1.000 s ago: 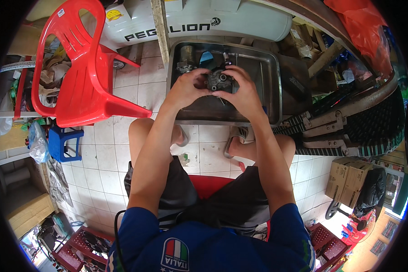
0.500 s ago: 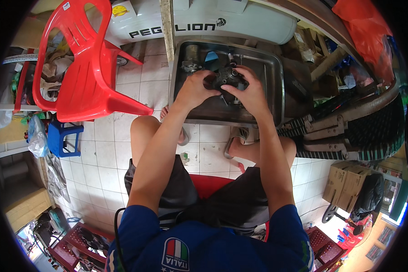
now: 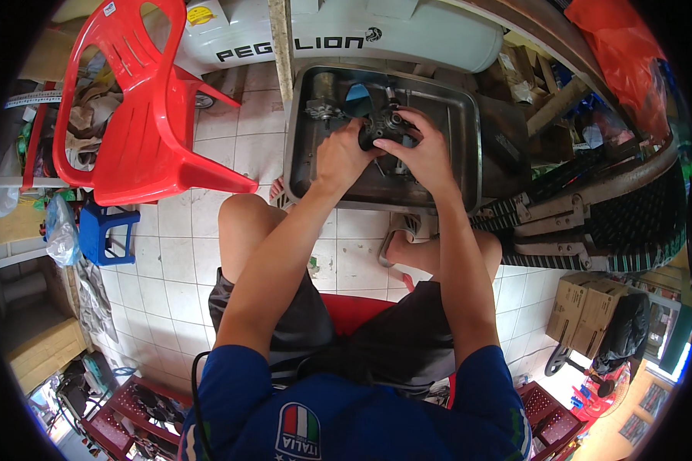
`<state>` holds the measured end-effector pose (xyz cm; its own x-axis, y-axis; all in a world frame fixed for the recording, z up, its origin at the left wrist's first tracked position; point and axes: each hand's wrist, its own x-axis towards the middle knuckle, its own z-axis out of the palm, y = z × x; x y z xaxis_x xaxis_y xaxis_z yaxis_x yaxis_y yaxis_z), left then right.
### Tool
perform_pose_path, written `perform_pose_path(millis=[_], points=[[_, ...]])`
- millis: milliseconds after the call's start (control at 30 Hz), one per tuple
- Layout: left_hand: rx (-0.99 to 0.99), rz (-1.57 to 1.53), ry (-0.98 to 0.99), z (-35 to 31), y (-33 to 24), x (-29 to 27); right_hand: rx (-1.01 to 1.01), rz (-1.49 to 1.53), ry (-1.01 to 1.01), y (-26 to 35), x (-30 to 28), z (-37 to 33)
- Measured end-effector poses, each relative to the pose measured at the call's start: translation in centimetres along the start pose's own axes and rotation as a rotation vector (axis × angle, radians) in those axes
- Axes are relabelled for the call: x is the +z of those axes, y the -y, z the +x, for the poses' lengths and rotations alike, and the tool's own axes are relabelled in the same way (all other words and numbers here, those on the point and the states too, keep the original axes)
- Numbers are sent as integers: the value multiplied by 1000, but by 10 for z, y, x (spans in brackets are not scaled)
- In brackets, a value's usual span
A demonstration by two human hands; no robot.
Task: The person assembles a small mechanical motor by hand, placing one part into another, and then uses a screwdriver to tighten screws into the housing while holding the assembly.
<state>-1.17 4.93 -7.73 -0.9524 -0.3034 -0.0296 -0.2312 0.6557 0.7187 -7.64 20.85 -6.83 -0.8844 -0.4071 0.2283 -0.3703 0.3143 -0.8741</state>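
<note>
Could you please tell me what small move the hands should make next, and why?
Perhaps turn the dark metal part slightly with the right hand while the left hand steadies it: both hands hold it over the metal tray, and their fingers cover some of its surface, so turning might expose more.

- Your machine part looks like rough, matt metal.
- Your tray is smooth, softly shiny metal.
- Your shorts are matt cloth.
- The red armchair beside you is smooth, glossy plastic.
</note>
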Motion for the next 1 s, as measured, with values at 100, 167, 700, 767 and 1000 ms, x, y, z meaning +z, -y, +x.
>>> perform_pose_path(millis=[100, 167, 700, 767, 1000], points=[[85, -27, -63, 2, 7, 7, -10, 60, 27, 0, -3, 0], [144, -61, -80, 4, 8, 6, 52, 92, 55, 4, -10, 1], [226, -695, 2, -1, -12, -16, 108, 490, -112, 44, -39, -3], [183, -718, 16, -3, -14, -18, 83, 486, -118, 41, -37, -4], [241, -582, 3, -2, -11, -22, 71, 489, -121, 41, -37, -8]])
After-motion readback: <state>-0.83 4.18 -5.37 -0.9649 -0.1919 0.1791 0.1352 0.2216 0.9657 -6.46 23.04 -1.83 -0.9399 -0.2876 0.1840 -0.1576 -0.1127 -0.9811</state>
